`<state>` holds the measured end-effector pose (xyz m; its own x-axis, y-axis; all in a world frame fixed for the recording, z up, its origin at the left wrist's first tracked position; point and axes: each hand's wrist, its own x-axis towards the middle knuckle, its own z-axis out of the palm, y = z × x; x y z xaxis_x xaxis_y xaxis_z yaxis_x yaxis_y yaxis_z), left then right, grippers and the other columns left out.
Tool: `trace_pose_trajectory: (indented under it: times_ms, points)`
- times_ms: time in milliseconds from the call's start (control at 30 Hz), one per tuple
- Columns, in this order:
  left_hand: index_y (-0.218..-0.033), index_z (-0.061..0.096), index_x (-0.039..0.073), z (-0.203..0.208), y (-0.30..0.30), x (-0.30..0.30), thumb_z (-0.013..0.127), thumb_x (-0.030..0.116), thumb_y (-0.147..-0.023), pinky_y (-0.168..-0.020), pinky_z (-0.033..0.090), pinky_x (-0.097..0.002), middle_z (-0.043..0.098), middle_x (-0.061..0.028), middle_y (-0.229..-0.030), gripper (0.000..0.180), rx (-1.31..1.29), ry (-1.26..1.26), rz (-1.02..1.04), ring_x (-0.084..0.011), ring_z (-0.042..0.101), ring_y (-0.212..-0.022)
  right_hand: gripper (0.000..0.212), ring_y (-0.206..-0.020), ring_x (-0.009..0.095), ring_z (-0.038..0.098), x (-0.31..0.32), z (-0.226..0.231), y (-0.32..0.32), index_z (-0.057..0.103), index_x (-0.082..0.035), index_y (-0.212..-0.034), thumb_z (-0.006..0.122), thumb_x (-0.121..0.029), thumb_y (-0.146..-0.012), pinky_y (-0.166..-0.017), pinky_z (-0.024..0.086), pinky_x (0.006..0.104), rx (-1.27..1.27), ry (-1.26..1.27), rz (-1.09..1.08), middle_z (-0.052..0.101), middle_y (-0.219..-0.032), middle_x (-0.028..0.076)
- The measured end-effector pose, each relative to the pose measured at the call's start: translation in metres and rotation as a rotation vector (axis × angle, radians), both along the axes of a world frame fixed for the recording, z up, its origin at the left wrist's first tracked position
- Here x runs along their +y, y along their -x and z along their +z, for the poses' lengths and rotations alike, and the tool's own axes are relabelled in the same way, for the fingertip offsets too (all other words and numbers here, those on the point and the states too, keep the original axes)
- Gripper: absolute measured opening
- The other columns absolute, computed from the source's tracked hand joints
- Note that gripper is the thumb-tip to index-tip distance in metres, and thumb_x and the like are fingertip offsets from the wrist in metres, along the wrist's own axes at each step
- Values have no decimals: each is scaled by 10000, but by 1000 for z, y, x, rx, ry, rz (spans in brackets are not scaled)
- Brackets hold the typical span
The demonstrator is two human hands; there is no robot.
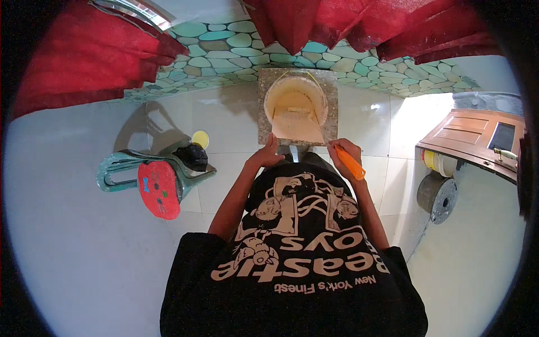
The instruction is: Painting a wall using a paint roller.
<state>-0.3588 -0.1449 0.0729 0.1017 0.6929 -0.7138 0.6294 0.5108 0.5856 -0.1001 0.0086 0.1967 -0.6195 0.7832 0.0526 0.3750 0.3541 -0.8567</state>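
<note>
"Where's the orange-handled tool (352, 165)?"

"In the right hand (348, 148), near the bucket (297, 90). Those fingers wrap around it. I can't tell if the left hand's (268, 154) fingers grip anything."

"Is it heavy?"

"Probably light and stiff. Hold the orange part."

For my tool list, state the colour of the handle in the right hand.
The handle is orange, seen best in the head view.

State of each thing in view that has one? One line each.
Bucket: open, no lid on.
Orange handle: gripped in the right hand.
Left hand: near the bucket, grip unclear.
Door: open, it seems.
Curtains: hanging, parted.
Chair: unoccupied, red pad on it.
</note>
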Motion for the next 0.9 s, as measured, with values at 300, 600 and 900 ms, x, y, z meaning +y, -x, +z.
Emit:
trace_pose_trajectory:
  times_ms: [300, 600, 900]
  points:
    - [-1467, -52, -71, -5, 0, -3, 543, 506, -888, -1150, 243, -384, -145, -260, -1543, 1010, 23, 10, 11, -346, 106, -1451, 106, -682, 220, 667, -25, 88, -9, 651, -8, -889, 680, -44, -793, -642, 519, 292, -26, -4, 49, 679, -775, 106]
    - [-1453, -135, -54, -6, -2, -2, 568, 473, -869, -1095, 343, -395, -203, -256, -1527, 1055, 38, -1, 16, -395, 267, -1395, 45, -647, 252, 645, -15, 100, 13, 624, -5, -793, 648, -9, -755, -615, 499, 307, -8, -29, 68, 653, -746, 125]
    - [-1462, -36, -84, 6, -2, 0, 551, 485, -895, -1158, 215, -396, -132, -287, -1534, 994, 0, -9, 32, -360, 51, -1453, 43, -681, 256, 655, -4, 59, 27, 629, -5, -792, 657, -25, -768, -636, 509, 304, 15, -54, 95, 658, -765, 122]
